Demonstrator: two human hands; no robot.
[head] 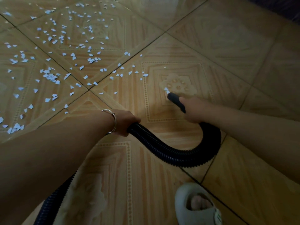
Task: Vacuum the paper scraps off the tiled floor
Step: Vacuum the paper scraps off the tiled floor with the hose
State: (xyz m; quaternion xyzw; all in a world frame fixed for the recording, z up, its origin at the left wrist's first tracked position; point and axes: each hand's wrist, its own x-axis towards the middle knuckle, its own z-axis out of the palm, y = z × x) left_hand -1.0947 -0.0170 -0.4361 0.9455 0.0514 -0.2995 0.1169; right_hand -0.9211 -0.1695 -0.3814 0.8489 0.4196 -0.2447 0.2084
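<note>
Right hand (pixel 193 109) is gripping the nozzle (pixel 174 99) and left hand (pixel 125 122) is clenching the hose (pixel 162 151), fingers wrapping both. Nozzle tip is nearly touching one scrap (pixel 166 90). Best keeping it low, sweeping leftward: most paper scraps (pixel 48 75) are lying well apart on the tiled floor (pixel 227 54).

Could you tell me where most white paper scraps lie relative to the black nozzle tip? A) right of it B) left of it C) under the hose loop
B: the white paper scraps cover tiles left of the black plastic nozzle in the right hand; the left hand grips the black ribbed hose.
</note>
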